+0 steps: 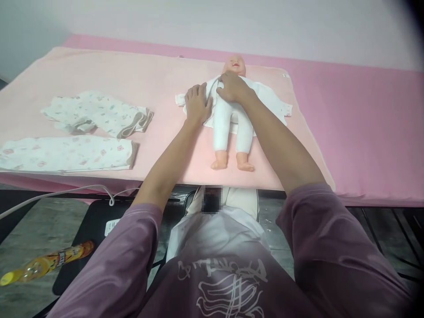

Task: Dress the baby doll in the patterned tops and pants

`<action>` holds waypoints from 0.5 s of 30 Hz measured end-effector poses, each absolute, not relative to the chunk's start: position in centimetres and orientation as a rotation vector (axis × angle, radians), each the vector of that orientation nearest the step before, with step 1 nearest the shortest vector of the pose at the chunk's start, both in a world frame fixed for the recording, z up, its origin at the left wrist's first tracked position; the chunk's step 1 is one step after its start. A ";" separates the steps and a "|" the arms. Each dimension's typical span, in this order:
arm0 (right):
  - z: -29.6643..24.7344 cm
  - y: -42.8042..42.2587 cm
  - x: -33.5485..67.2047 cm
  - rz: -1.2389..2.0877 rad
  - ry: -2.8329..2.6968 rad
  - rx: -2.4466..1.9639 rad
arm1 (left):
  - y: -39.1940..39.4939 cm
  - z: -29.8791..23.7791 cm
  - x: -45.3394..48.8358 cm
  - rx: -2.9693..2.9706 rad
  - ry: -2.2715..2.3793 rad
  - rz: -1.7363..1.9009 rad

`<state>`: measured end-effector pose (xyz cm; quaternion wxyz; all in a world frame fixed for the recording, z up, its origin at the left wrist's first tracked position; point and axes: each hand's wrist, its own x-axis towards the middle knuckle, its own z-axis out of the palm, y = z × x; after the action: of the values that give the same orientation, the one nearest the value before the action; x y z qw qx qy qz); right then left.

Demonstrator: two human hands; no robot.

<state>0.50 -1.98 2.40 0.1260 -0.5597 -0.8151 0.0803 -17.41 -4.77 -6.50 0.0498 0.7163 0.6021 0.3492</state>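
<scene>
A baby doll (232,128) lies on its back on a pink mat (159,84), head away from me, legs in white. A white garment (271,99) is spread open under it. My left hand (197,104) rests on the garment's left flap beside the doll's body, fingers curled into the cloth. My right hand (233,87) lies on the doll's chest just below the chin, fingers closed on the garment's edge there.
Two folded printed baby garments (96,112) (66,153) lie at the mat's left. The pink bed surface (357,128) extends to the right. Below the edge are a white cable (56,193), a yellow bottle (46,263) on the floor and a black chair seat (96,221).
</scene>
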 end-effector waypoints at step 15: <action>2.4 3.4 -3.8 0.179 -2.596 -1.897 | -4.5 -5.2 -18.6 2.046 1.870 0.940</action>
<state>-3.81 3.39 2.40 -0.0393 -0.5886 -0.8056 0.0555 -18.61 -4.52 -5.21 0.1072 0.6949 0.6353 0.3195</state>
